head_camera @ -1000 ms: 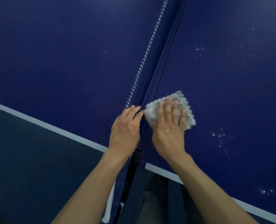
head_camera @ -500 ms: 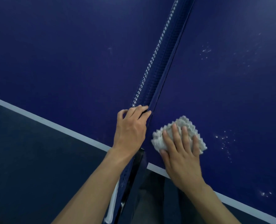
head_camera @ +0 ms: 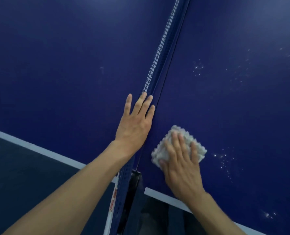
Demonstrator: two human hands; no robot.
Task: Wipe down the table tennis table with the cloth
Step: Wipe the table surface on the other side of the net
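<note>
The dark blue table tennis table fills the view, split by its blue net with a white top band. A small pale grey cloth lies flat on the right half, close to the net and the near edge. My right hand presses on the cloth with straight, spread fingers. My left hand lies flat against the net's left side, fingers straight, holding nothing.
White droplets speckle the right half beside the cloth, and more droplets sit farther up. A white edge line borders the table. The black net clamp sits at the edge, with dark floor below.
My left hand has let go of the net top and now lies flat with straight fingers. My right hand stayed near the table's edge, after sliding the cloth there from beside the net.
</note>
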